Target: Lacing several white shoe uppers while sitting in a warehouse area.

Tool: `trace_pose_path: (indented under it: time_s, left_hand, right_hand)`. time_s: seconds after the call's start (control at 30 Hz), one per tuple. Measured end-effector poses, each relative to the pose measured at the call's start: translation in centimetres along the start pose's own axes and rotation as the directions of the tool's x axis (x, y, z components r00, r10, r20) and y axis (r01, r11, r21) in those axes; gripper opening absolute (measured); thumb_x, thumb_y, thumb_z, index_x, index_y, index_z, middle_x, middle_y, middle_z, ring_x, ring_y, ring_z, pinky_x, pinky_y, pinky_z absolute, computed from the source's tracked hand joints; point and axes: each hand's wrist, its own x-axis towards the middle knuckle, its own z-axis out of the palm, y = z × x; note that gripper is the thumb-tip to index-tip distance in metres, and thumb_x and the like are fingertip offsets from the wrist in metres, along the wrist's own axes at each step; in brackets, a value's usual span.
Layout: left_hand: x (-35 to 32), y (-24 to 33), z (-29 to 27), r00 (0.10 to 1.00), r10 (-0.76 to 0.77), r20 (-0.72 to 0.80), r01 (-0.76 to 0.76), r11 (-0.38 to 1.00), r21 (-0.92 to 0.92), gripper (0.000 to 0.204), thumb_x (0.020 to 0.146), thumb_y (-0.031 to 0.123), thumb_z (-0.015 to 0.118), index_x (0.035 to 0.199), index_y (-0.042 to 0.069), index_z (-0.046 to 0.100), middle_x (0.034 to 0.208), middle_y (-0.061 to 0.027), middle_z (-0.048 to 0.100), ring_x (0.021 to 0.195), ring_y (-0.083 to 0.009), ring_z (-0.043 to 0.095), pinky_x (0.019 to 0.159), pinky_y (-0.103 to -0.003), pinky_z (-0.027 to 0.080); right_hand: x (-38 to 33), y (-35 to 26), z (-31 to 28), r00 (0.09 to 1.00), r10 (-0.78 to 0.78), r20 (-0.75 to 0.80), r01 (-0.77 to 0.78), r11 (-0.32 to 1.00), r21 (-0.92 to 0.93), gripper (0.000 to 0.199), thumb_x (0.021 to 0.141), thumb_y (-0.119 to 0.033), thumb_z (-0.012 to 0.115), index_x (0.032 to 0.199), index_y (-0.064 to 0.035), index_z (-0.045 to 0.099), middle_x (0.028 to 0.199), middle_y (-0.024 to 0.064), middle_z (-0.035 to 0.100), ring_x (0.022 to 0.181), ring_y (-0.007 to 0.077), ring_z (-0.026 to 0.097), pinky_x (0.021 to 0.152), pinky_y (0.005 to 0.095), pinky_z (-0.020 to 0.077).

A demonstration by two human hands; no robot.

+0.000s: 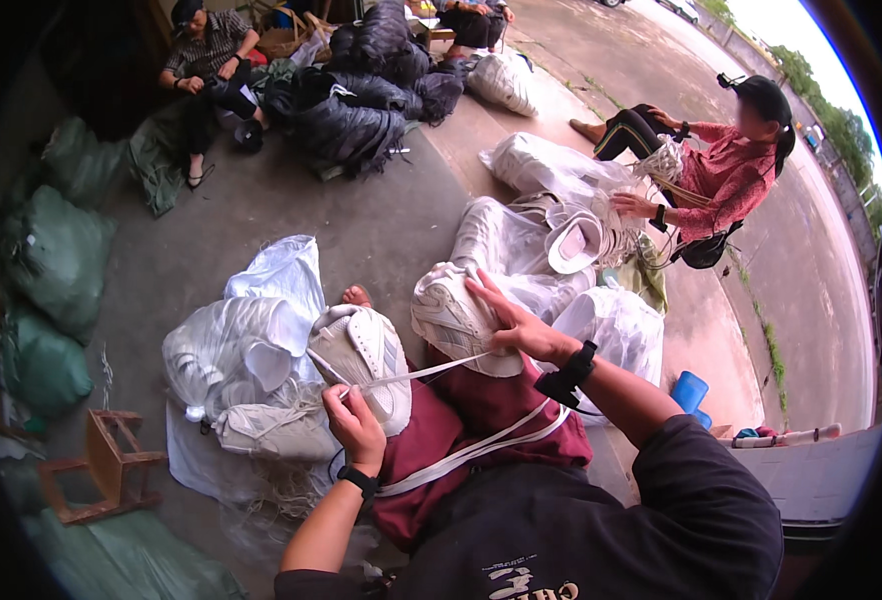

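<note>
Two pale beige shoe uppers rest across my knees: the left shoe upper and the right shoe upper. Between my hands a flat white shoelace is drawn out nearly straight. My left hand pinches one end beside the left upper. My right hand has the lace at its curled lower fingers, while its upper fingers reach over the right upper. More long white laces lie over my maroon trousers. Whether the stretched lace passes through any eyelets I cannot make out.
Plastic bags of shoe uppers lie at my left and right. A small wooden stool is at lower left, near green sacks. A co-worker sits at right with uppers and laces; other people sit at the back beside black bundles.
</note>
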Motion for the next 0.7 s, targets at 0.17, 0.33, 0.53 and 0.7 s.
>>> trace_pose_path:
  time_s: [0.17, 0.33, 0.53, 0.7]
  left_hand:
    - [0.3, 1.1, 0.5, 1.0, -0.008, -0.013, 0.009, 0.999, 0.034, 0.014, 0.094, 0.012, 0.05, 0.096, 0.0, 0.046, 0.085, -0.0169, 0.052, 0.073, -0.0304, 0.053, 0.066, -0.039, 0.042]
    - [1.1, 2.1, 1.5, 0.998, -0.057, 0.001, 0.057, 0.998, 0.011, 0.013, 0.095, 0.012, 0.049, 0.096, -0.001, 0.046, 0.083, -0.0163, 0.05, 0.072, -0.0302, 0.051, 0.066, -0.039, 0.041]
    - [1.7, 1.2, 1.6, 0.999, -0.043, 0.005, 0.043, 0.997, 0.061, 0.013, 0.095, 0.012, 0.048, 0.096, -0.001, 0.045, 0.084, -0.0169, 0.049, 0.073, -0.0312, 0.05, 0.067, -0.039, 0.041]
    - [2.7, -0.6, 2.1, 0.999, -0.039, 0.005, 0.039, 0.997, 0.063, 0.014, 0.096, 0.012, 0.045, 0.098, -0.001, 0.043, 0.087, -0.0166, 0.048, 0.078, -0.0295, 0.047, 0.073, -0.038, 0.04]
  right_hand:
    - [1.0, 0.7, -0.4, 1.0, 0.006, 0.0, -0.006, 1.0, -0.017, 0.093, 0.069, -0.016, 0.063, 0.151, -0.0153, 0.019, 0.157, 0.0202, -0.005, 0.145, 0.0332, -0.004, 0.116, 0.0418, 0.0058]
    - [3.3, 1.7, -0.4, 0.996, -0.036, -0.077, 0.018, 0.977, -0.212, 0.093, 0.076, -0.03, 0.072, 0.15, -0.0127, 0.019, 0.155, 0.0243, 0.002, 0.144, 0.0378, 0.004, 0.116, 0.0437, 0.011]
    - [3.9, 1.5, 1.9, 0.967, -0.083, -0.24, -0.032, 0.897, -0.44, 0.094, 0.076, -0.035, 0.073, 0.149, -0.0094, 0.019, 0.153, 0.0268, 0.007, 0.14, 0.0448, 0.015, 0.113, 0.0466, 0.0217]
    - [4.2, 0.9, 2.6, 0.952, -0.072, -0.297, -0.087, 0.867, -0.49, 0.092, 0.076, -0.03, 0.072, 0.148, -0.0078, 0.02, 0.151, 0.0272, 0.01, 0.137, 0.0473, 0.019, 0.111, 0.0487, 0.0247]
